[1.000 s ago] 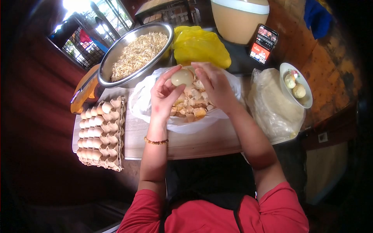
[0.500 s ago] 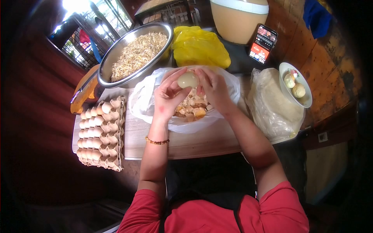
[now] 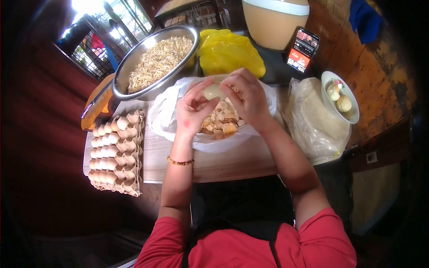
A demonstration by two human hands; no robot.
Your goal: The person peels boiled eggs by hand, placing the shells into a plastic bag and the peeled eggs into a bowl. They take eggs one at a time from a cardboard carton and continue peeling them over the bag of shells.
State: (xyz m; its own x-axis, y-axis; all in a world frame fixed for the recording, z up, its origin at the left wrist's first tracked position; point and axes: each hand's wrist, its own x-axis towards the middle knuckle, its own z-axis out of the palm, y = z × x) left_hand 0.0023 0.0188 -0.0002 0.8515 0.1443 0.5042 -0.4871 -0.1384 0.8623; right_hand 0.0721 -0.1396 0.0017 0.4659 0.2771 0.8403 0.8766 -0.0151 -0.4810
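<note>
A pale, smooth egg (image 3: pixel 213 92) is held above a white plastic bag (image 3: pixel 163 120), in which broken eggshell pieces (image 3: pixel 225 117) are heaped. My left hand (image 3: pixel 193 106) has its fingers and thumb curled around the egg from the left. From the right, my right hand (image 3: pixel 248 96) pinches with bent fingers against the egg's side and covers part of it. Any bit of shell between those fingertips is too small to make out. At the left, whole eggs (image 3: pixel 111 152) sit in a cardboard egg tray (image 3: pixel 129 178) with several vacant cups.
A steel basin (image 3: pixel 195 44) of straw-like husks (image 3: pixel 161 60) stands at the back left, beside a yellow plastic bag (image 3: pixel 230 53). A phone (image 3: pixel 303 50) leans near a beige container (image 3: pixel 275 27). On the right are a clear plastic bag (image 3: pixel 317 123) and a bowl (image 3: pixel 351 100) holding two eggs.
My right hand has risen slightly and shifted over the egg's right side, its fingers more bent and hiding more of the egg. My left hand stays nearly in place.
</note>
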